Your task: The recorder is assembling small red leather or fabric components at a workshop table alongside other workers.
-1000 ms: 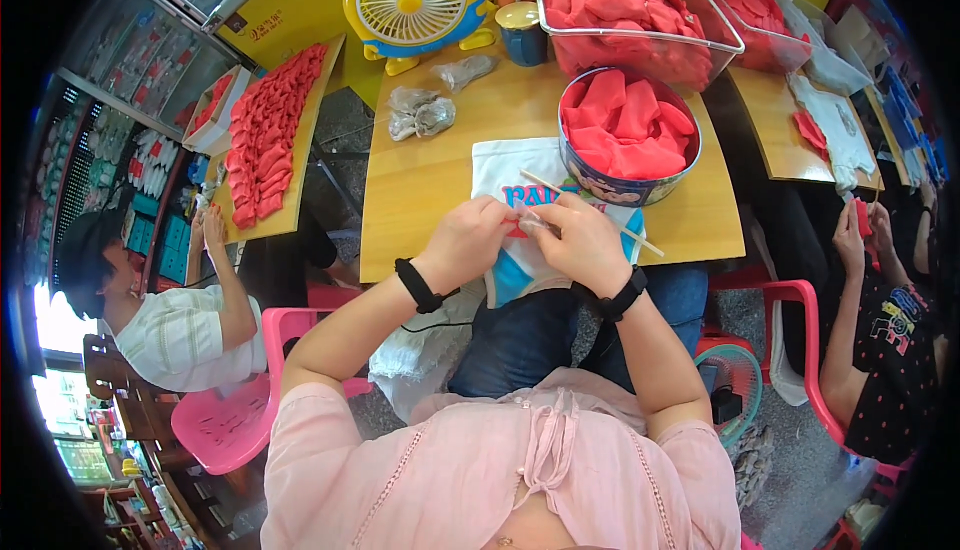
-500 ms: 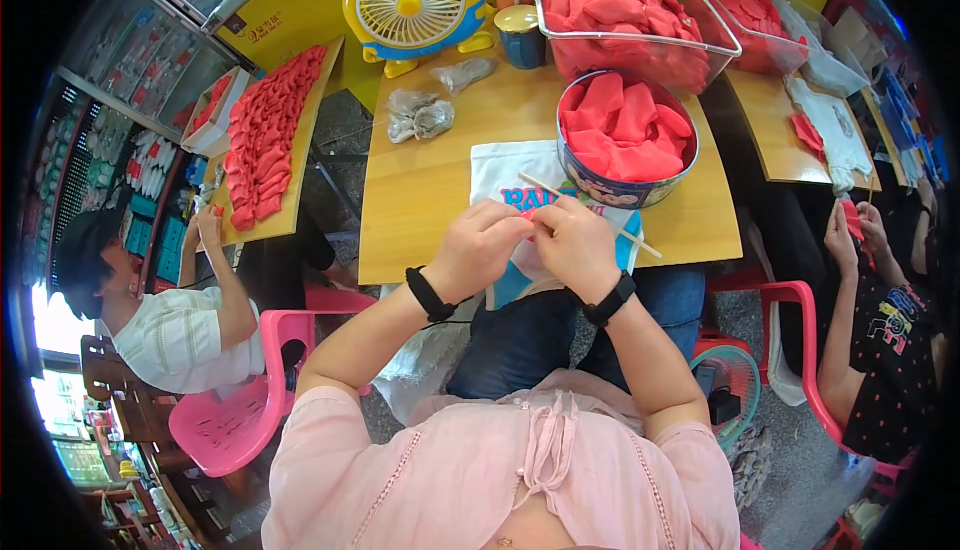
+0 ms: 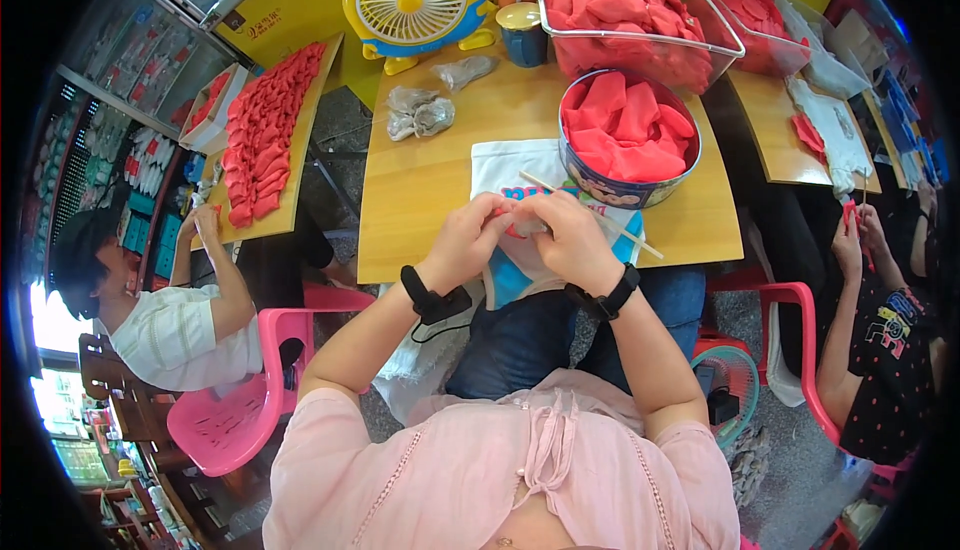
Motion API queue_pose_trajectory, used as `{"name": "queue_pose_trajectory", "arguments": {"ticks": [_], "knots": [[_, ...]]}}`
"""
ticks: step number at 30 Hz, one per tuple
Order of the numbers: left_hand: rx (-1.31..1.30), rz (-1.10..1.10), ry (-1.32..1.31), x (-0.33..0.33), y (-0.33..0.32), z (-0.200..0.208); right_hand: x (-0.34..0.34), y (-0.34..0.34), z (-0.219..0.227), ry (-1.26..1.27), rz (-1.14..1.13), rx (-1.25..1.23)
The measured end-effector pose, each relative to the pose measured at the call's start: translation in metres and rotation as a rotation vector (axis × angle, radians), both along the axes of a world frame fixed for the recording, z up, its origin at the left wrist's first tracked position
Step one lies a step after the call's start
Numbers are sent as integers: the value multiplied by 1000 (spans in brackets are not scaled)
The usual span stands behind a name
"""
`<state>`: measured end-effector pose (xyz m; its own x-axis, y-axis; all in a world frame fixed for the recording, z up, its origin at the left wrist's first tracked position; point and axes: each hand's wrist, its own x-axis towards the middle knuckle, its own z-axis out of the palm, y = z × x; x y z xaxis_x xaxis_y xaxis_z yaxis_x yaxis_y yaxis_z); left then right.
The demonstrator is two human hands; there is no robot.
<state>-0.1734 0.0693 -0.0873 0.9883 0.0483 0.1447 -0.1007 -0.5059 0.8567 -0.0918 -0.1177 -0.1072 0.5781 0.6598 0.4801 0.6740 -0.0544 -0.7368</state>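
At the centre of the frame the left hand [image 3: 468,243] and the right hand [image 3: 572,240] meet, fingertips pinched together on one small red piece [image 3: 507,222] that is mostly hidden between them; both hands grasp it, just above the near edge of the light wooden table [image 3: 420,190]. Each wrist carries one black band, two in all. Under the hands lies one white cloth with blue print [image 3: 505,165], and one thin wooden stick [image 3: 590,215] runs slantwise across it, passing behind the right hand.

Just beside the hands, to the upper right, stands one round metal tin [image 3: 628,140] filled with red pieces. Above it sits one clear rectangular tub [image 3: 640,10], also heaped with red. At the top centre are one yellow desk fan [image 3: 412,0], one blue cup [image 3: 524,32] and two crumpled clear bags [image 3: 420,115].

At the upper left one wooden board [image 3: 265,135] holds rows of red pieces. Two other people sit nearby, one at the left edge on a pink plastic chair [image 3: 230,410], one at the right edge. Shelves of goods line the far left of the room
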Motion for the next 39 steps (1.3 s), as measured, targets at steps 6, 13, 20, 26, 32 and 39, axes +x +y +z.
{"name": "queue_pose_trajectory", "arguments": {"ticks": [6, 13, 20, 26, 32, 39], "knots": [[-25, 24, -146, 6, 4, -12, -4, 7, -2, -76, -144, -55], [-787, 141, -175, 16, -33, -8, -7, 3, 6, 179, -290, -10], [-154, 287, -100, 0, -47, -14, -7, 2, 8, 684, -294, 186], [-358, 254, -48, -1, -37, -10, -5, -1, 13, 858, -90, 220], [-432, 231, -18, -5, -37, -8, -11, -1, 14, 579, -170, 96], [-200, 315, -135, -9, -44, -2, -14, -1, 19, 946, -66, 313]]}}
